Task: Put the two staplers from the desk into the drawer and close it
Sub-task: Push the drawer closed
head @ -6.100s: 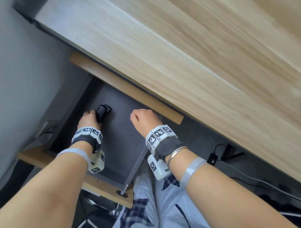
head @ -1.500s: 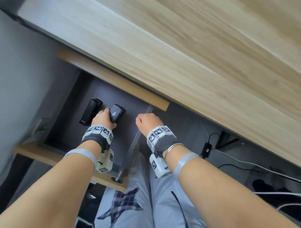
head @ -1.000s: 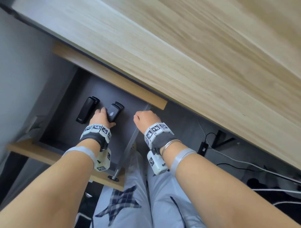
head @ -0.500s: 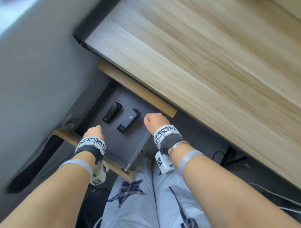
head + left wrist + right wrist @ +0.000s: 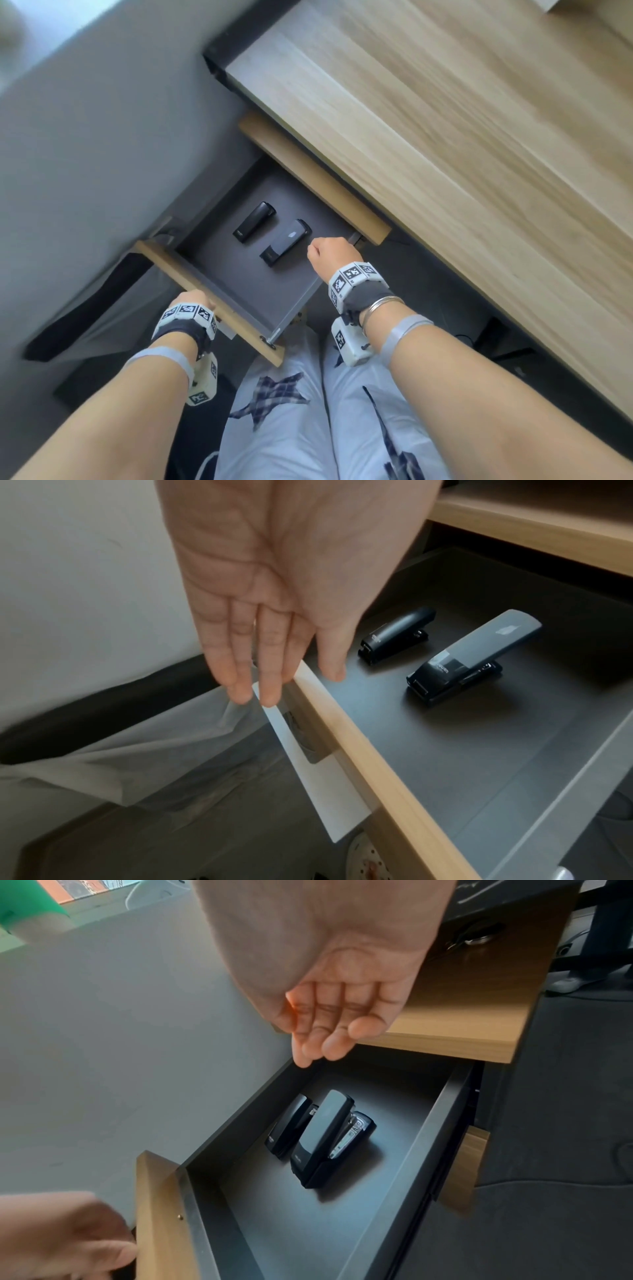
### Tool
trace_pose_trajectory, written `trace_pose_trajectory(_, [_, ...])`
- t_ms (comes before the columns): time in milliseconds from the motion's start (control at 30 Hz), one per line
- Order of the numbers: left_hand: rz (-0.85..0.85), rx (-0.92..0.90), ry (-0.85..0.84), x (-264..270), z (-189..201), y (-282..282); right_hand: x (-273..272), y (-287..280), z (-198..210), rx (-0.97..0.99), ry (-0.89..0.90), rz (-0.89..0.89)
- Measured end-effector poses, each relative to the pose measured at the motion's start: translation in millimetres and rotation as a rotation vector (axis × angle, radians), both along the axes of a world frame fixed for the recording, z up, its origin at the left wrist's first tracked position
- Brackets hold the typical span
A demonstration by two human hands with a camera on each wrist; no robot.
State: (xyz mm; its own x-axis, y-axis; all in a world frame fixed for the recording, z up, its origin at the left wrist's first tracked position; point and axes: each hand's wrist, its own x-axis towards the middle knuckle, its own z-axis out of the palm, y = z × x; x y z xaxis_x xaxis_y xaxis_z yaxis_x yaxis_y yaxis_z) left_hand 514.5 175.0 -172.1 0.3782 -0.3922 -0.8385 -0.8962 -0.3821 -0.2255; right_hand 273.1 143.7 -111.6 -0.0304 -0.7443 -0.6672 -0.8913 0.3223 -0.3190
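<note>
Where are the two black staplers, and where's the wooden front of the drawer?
Smaller black stapler [image 5: 255,221], head view, middle of its top arm.
Bigger black stapler with grey top [image 5: 286,241], head view, its top arm.
Wooden drawer front [image 5: 352,733], left wrist view, its top edge.

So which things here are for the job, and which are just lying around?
For the job:
- small black stapler
- bigger grey-topped stapler
- open drawer
- left hand, at the drawer front
- right hand, holding nothing

Just there:
- wooden desk
- white paper slip
- cables
</note>
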Motion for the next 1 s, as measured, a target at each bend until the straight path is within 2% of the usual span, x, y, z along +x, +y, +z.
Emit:
trace_pose_trajectory(167, [-0.025, 0.036, -0.001, -5.0, -12.8, 3.3, -6.6, 8.0, -4.9, 0.013, 0.002, 0.0])
trace_pose_trajectory(300, [-0.075, -0.007, 0.014, -6.7, -18.8, 5.3, -17.4, 5.1, -1.9, -0.04, -0.009, -0.015])
trace_pose_trajectory(533, [-0.09, -0.068, 0.023, -34.7, -10.1, -13.6, -42.4, -11.1, 18.6, -0.245, -0.016, -0.035])
trace_pose_trajectory(833, [-0.106, -0.168, 0.113, -75.0, -21.4, -49.5, -85.7, -30.7, 48.7, -0.488, 0.018, -0.169])
trace_pose_trajectory(1000, [-0.114, -0.201, 0.186, -104.1, -16.8, -77.0, -116.0, -39.7, 48.2, -0.495, 0.088, -0.265])
